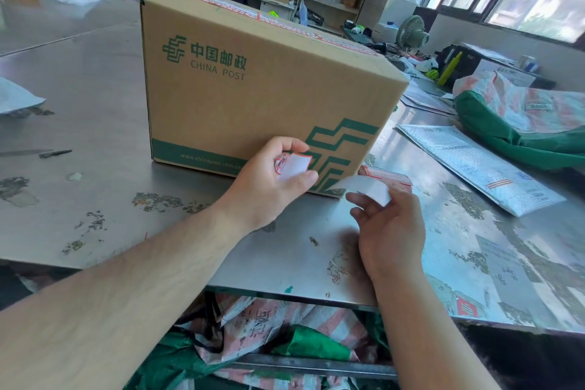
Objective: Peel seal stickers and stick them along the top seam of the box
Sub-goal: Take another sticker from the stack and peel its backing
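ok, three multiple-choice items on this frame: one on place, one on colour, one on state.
1. Where does the box stand?
A. on the metal table
B. on the floor
C. on a shelf
2. What colour is the box's logo?
A. blue
B. green
C. black
3. What is the left hand doing?
A. lying flat
B. pressing the box top
C. pinching a sticker
Answers: A, its base rests on the tabletop; B, the emblem and lettering are green; C, it curls round the red-edged sticker, while the right hand holds a white paper strip.
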